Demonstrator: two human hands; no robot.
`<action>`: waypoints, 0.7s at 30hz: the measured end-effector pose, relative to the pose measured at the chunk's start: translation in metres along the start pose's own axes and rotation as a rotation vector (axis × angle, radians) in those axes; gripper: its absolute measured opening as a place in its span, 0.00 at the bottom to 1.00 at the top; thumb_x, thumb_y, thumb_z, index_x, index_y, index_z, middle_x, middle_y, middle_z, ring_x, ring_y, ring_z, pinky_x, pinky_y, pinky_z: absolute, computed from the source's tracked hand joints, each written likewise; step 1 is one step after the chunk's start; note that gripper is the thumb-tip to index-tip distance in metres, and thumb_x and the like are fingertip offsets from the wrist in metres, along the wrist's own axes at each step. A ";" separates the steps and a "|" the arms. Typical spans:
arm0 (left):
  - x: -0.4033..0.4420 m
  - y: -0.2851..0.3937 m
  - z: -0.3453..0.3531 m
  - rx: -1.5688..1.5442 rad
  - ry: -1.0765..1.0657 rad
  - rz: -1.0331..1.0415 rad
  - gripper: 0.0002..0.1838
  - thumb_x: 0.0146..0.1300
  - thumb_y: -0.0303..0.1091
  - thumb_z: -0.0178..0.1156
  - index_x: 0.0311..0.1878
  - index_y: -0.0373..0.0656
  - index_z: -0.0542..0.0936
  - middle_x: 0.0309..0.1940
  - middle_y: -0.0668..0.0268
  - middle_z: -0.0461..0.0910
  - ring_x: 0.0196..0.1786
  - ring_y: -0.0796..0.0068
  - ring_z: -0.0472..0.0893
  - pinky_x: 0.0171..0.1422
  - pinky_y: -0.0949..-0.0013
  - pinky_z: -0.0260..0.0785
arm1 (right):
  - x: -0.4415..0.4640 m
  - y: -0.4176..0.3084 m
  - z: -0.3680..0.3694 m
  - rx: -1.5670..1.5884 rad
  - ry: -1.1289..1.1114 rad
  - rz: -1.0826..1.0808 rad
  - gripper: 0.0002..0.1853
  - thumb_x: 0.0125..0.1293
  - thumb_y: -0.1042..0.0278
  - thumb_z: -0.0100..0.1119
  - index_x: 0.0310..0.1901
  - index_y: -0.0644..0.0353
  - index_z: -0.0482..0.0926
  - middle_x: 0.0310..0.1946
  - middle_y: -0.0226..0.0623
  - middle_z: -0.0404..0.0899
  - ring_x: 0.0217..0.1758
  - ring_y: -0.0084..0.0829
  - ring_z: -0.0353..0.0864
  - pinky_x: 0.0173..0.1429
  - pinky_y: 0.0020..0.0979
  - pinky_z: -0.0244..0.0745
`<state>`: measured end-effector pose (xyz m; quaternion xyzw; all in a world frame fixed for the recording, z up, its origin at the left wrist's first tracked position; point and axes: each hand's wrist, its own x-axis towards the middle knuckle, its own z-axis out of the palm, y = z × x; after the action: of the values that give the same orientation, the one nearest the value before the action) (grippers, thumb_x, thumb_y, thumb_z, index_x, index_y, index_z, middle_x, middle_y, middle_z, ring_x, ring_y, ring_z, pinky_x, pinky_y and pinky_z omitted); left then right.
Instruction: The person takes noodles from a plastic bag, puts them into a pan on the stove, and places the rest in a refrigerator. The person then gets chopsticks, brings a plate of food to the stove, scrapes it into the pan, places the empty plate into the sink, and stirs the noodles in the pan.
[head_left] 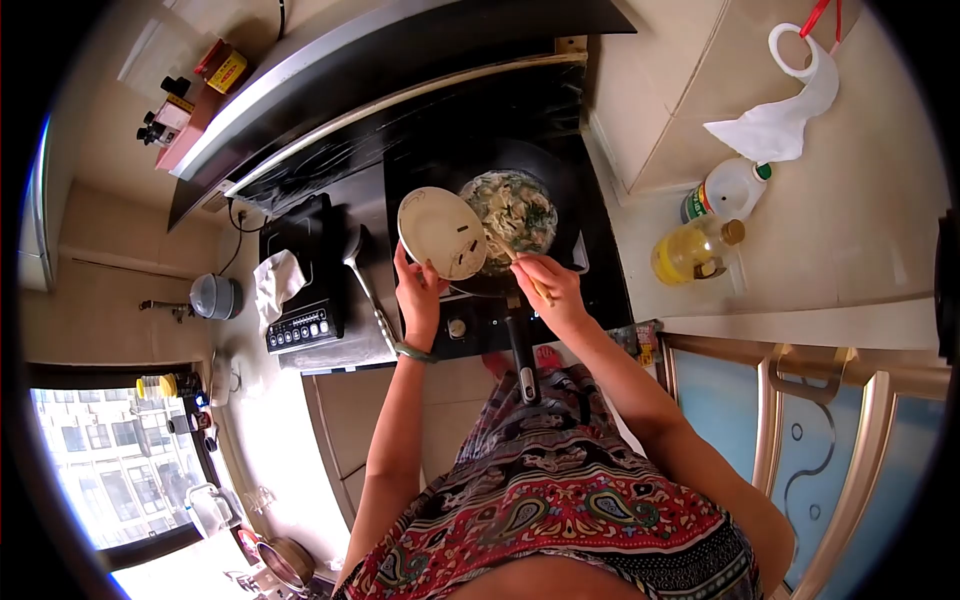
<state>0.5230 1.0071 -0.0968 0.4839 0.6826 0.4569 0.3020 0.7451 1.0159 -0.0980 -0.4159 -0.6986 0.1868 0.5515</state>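
Note:
My left hand (pixel 418 292) grips the lower left rim of a cream bowl (pixel 436 232), tilted beside the pan, with a few dark green bits inside. My right hand (pixel 552 290) is closed on wooden chopsticks (pixel 541 289), whose far ends reach the food. Pale noodle-like strips with green leaves (pixel 515 212) lie in a dark pan (pixel 540 160) on the black stove. The pan's black handle (pixel 521 350) points toward my body, below my right hand.
Left of the stove are a ladle (pixel 370 290) and an induction cooker (pixel 303 290) with a white cloth (pixel 278 285). An oil bottle (pixel 690 252) and a clear jug (pixel 733 190) stand at right. The range hood (pixel 340 70) overhangs the back.

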 end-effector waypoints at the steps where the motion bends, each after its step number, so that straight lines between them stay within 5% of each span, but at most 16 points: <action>1: -0.002 -0.001 0.000 0.016 0.014 -0.007 0.31 0.69 0.26 0.53 0.73 0.45 0.53 0.36 0.61 0.79 0.34 0.74 0.83 0.35 0.69 0.82 | 0.001 -0.009 -0.001 0.002 -0.002 0.002 0.11 0.58 0.75 0.69 0.40 0.57 0.76 0.34 0.38 0.84 0.30 0.36 0.86 0.29 0.28 0.83; 3: -0.001 0.000 0.001 0.030 0.015 -0.020 0.31 0.69 0.26 0.53 0.73 0.45 0.53 0.37 0.61 0.79 0.35 0.74 0.83 0.36 0.68 0.82 | 0.002 -0.025 0.002 0.224 -0.052 -0.073 0.11 0.59 0.75 0.68 0.40 0.58 0.76 0.34 0.38 0.84 0.29 0.35 0.85 0.29 0.28 0.83; 8: 0.001 0.006 0.007 0.059 0.055 0.000 0.32 0.70 0.26 0.53 0.73 0.46 0.53 0.36 0.61 0.79 0.37 0.75 0.81 0.38 0.67 0.82 | 0.002 0.000 0.002 0.006 0.013 -0.026 0.10 0.58 0.76 0.69 0.40 0.59 0.77 0.35 0.38 0.83 0.29 0.34 0.85 0.28 0.26 0.82; 21: 0.017 -0.001 0.016 0.077 0.185 0.050 0.32 0.70 0.31 0.55 0.73 0.46 0.53 0.33 0.63 0.79 0.31 0.74 0.81 0.35 0.68 0.79 | -0.001 -0.032 -0.013 0.103 0.042 0.102 0.06 0.59 0.76 0.68 0.36 0.62 0.79 0.36 0.40 0.84 0.30 0.33 0.86 0.30 0.25 0.82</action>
<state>0.5308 1.0281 -0.1034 0.4677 0.7123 0.4803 0.2076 0.7450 0.9937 -0.0715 -0.4259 -0.6543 0.2415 0.5763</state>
